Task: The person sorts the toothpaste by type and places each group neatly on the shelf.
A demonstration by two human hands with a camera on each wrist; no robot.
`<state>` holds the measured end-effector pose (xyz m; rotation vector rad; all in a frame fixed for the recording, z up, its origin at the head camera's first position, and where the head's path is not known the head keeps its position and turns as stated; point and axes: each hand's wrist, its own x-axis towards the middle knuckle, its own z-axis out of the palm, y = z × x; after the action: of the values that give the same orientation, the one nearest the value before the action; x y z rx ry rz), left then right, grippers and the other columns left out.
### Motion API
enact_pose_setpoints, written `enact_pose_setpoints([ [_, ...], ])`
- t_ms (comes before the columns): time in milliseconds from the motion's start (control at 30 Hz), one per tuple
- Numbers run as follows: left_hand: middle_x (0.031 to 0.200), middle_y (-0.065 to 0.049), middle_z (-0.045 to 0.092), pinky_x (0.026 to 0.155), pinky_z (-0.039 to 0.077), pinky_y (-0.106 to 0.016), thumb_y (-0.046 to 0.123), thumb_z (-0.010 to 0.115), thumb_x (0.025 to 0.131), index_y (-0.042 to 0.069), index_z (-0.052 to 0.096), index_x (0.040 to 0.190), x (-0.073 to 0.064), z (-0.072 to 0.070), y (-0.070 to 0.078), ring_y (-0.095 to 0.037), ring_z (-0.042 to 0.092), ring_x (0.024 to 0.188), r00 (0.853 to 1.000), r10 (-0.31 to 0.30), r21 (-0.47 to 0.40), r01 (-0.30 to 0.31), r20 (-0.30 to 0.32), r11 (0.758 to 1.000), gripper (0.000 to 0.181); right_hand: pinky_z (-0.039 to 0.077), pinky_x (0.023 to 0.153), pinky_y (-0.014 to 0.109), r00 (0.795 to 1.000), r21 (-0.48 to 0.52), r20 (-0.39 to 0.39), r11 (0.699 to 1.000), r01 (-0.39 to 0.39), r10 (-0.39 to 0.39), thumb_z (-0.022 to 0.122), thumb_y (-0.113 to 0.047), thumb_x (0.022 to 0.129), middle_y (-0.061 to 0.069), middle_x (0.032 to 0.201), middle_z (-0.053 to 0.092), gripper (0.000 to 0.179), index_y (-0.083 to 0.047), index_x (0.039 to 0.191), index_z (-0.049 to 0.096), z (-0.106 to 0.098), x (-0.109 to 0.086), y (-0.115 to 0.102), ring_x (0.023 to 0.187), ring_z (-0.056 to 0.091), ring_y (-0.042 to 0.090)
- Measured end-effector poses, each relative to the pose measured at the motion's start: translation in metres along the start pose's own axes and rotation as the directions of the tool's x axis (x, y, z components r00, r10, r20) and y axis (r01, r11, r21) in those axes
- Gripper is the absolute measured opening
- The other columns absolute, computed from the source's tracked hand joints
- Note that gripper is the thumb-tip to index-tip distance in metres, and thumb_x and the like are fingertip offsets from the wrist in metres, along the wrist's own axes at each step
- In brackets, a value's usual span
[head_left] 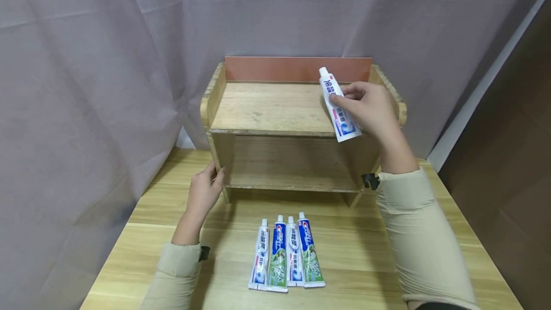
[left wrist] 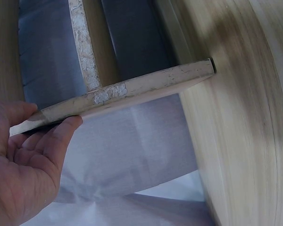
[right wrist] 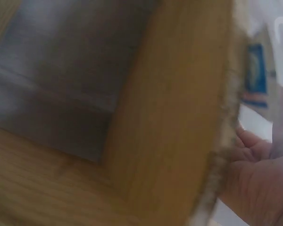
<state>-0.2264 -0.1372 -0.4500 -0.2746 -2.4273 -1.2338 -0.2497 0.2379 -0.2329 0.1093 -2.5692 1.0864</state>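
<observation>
A small wooden shelf (head_left: 267, 109) with two boards stands on the table. My right hand (head_left: 372, 106) pinches a white toothpaste tube (head_left: 337, 104) over the right part of the top board, its cap pointing up and away. In the right wrist view, shelf wood covers much of the picture, and the blue-printed end of the toothpaste tube (right wrist: 258, 75) shows beside my hand (right wrist: 259, 179). Low on the shelf's left side, my left hand (head_left: 205, 188) grips the edge of the side panel (left wrist: 132, 89), thumb on one face and fingers on the other.
Several toothpaste tubes (head_left: 286, 255), white ones and blue-green ones, lie side by side on the wooden table (head_left: 353, 262) in front of the shelf. A grey curtain (head_left: 275, 13) hangs behind, and a dark brown panel (head_left: 508, 157) stands at the right.
</observation>
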Motion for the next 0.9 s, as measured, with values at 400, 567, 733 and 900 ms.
enact_pose_setpoints([
  [400, 0.114, -0.025, 0.070, 0.082, 0.063, -0.039, 0.014, 0.061, 0.100, 0.000, 0.067, 0.121, -0.002, -0.001, 0.000, -0.036, 0.070, 0.104, 1.000, -0.001, 0.000, 0.001, -0.021, 1.000, 0.026, 0.046, 0.059, 0.025, 0.987, -0.067, -0.116, 0.991, -0.117, 0.108, 0.066, -0.048, 0.091, 0.011, 0.096, 0.068, 0.048, -0.004, 0.109, 0.073, 0.020, 0.014, 0.010, 0.076, 0.056, 0.017],
  [567, 0.115, -0.025, 0.069, 0.081, 0.063, -0.039, 0.015, 0.061, 0.101, 0.000, 0.067, 0.122, -0.001, -0.002, 0.001, -0.036, 0.070, 0.104, 1.000, 0.002, 0.000, -0.002, -0.021, 1.000, 0.027, 0.045, 0.062, 0.026, 0.977, -0.064, -0.154, 0.985, -0.158, 0.147, 0.064, -0.047, 0.091, 0.012, 0.098, 0.068, 0.048, -0.003, 0.109, 0.072, 0.019, 0.014, 0.008, 0.080, 0.056, 0.018],
  [733, 0.115, -0.025, 0.069, 0.082, 0.063, -0.039, 0.015, 0.061, 0.101, -0.001, 0.066, 0.122, -0.002, -0.004, 0.001, -0.037, 0.070, 0.104, 1.000, 0.004, 0.002, -0.004, -0.017, 1.000, 0.027, 0.045, 0.059, 0.023, 0.972, -0.055, -0.188, 0.986, -0.155, 0.142, 0.064, -0.046, 0.091, 0.010, 0.094, 0.069, 0.047, -0.002, 0.106, 0.072, 0.022, 0.013, 0.008, 0.075, 0.056, 0.014],
  [900, 0.112, -0.025, 0.070, 0.080, 0.063, -0.039, 0.015, 0.061, 0.100, 0.000, 0.068, 0.118, -0.001, -0.006, 0.001, -0.036, 0.071, 0.103, 0.999, 0.017, 0.011, -0.017, -0.035, 1.000, 0.024, 0.044, 0.055, 0.021, 0.973, -0.066, -0.197, 0.988, -0.137, 0.122, 0.064, -0.045, 0.091, 0.006, 0.088, 0.068, 0.045, -0.003, 0.105, 0.072, 0.024, 0.013, 0.006, 0.068, 0.055, 0.009],
])
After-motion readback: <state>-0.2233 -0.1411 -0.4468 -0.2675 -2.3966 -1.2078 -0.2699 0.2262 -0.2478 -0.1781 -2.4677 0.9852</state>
